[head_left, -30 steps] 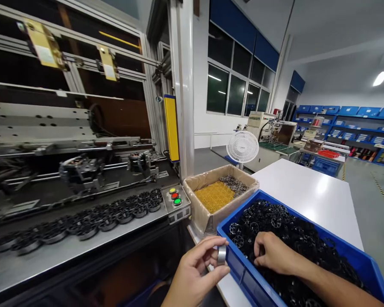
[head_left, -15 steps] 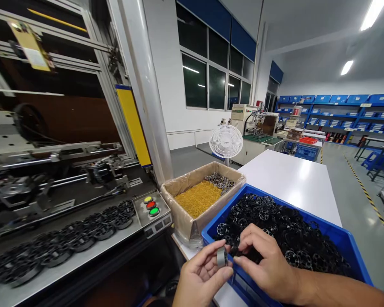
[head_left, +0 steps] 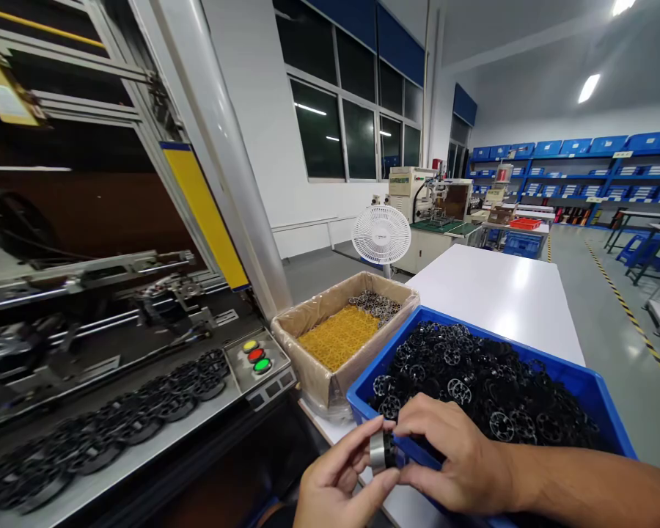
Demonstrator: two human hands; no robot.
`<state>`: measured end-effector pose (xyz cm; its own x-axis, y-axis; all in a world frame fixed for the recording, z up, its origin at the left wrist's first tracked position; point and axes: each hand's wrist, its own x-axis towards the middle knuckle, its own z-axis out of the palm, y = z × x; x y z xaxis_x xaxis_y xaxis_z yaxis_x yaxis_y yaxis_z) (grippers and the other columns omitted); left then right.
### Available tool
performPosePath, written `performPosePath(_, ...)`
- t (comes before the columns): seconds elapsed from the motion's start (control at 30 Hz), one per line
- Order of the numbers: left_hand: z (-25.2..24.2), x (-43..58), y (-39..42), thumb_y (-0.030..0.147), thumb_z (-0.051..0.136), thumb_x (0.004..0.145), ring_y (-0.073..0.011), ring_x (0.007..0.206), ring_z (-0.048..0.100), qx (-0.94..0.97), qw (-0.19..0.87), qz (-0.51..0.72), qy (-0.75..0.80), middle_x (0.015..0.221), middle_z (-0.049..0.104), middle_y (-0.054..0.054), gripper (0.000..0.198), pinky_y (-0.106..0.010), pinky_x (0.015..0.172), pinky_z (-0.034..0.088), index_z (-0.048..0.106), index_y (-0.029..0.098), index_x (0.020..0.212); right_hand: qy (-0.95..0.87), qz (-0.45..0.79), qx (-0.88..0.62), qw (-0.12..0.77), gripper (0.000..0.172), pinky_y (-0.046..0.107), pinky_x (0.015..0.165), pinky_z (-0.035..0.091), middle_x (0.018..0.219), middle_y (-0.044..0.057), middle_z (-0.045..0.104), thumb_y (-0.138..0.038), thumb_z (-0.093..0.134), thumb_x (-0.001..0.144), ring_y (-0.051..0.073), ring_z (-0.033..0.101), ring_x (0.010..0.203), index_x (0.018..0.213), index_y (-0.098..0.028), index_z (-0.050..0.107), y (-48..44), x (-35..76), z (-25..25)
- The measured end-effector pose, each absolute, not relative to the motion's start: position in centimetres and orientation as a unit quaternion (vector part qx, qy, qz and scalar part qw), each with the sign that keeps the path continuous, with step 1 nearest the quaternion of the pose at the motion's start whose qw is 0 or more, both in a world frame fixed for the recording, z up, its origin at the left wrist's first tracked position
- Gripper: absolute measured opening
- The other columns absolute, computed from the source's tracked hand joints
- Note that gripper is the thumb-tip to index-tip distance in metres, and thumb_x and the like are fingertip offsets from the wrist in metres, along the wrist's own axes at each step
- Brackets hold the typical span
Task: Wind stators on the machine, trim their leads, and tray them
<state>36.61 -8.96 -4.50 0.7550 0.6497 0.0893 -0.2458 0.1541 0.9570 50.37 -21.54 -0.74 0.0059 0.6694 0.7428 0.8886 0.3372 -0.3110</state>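
My left hand point(head_left: 344, 477) pinches a grey metal ring point(head_left: 379, 452) between thumb and fingers, in front of the blue bin's near edge. A black part point(head_left: 391, 449) sits against the ring's right side, with the fingertips of my right hand point(head_left: 454, 458) closed around it. Both hands meet at these two pieces. Behind them, the blue bin point(head_left: 575, 378) holds a heap of black spoked wheels point(head_left: 459, 391). To its left stands a plastic-lined cardboard box point(head_left: 319, 381) with yellow and grey-black parts inside.
At left is a machine with a yellow guard point(head_left: 206, 216), a button panel point(head_left: 253, 367) and a row of black wheels point(head_left: 126, 433) along its front ledge. A white fan point(head_left: 381, 235) stands behind the box, beside a white table point(head_left: 498, 293).
My right hand has moved left against the ring in my left hand, bringing the black part to it. The view has turned slightly to the right.
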Motion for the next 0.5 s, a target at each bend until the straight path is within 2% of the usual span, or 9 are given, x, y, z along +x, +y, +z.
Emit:
performPosePath(0.07, -4.2, 36.3, -8.8, 0.036, 0.093, 0.059, -0.031, 0.094, 0.076, 0.593, 0.728, 0.293, 0.18, 0.103, 0.08, -0.013, 0.05, -0.039, 0.091, 0.062, 0.079, 0.018, 0.103, -0.708, -0.133, -0.555, 0.416, 0.031, 0.03, 0.07, 0.059, 0.1, 0.012, 0.066, -0.019, 0.06, 0.091, 0.018, 0.065, 0.088, 0.121, -0.013, 0.058, -21.6, 50.5, -0.4)
performPosePath(0.2, -3.1, 36.0, -8.8, 0.026, 0.093, 0.058, -0.0292, 0.094, 0.076, 0.607, 0.737, 0.245, 0.169, 0.101, 0.08, -0.011, 0.049, -0.038, 0.092, 0.062, 0.078, 0.016, 0.104, -0.727, -0.157, -0.534, 0.402, 0.029, 0.03, 0.079, 0.06, 0.104, 0.013, 0.065, -0.013, 0.059, 0.092, 0.018, 0.064, 0.096, 0.121, -0.013, 0.06, -21.7, 50.8, -0.3)
performPosePath(0.37, -2.6, 36.1, -8.7, 0.017, 0.091, 0.059, -0.0253, 0.085, 0.077, 0.58, 0.767, 0.226, 0.158, 0.089, 0.081, -0.007, 0.045, -0.035, 0.085, 0.064, 0.077, 0.016, 0.102, -0.727, -0.154, -0.533, 0.404, 0.032, 0.033, 0.081, 0.059, 0.103, 0.014, 0.066, -0.013, 0.062, 0.092, 0.02, 0.064, 0.097, 0.124, -0.011, 0.058, -21.5, 51.0, -0.5)
performPosePath(0.5, -2.4, 36.3, -8.6, 0.013, 0.09, 0.059, -0.0249, 0.086, 0.077, 0.568, 0.778, 0.227, 0.143, 0.084, 0.08, -0.005, 0.043, -0.033, 0.084, 0.063, 0.078, 0.017, 0.1, -0.719, -0.148, -0.534, 0.419, 0.034, 0.036, 0.082, 0.06, 0.104, 0.013, 0.067, -0.014, 0.062, 0.092, 0.02, 0.064, 0.098, 0.126, -0.013, 0.057, -21.5, 50.9, -0.2)
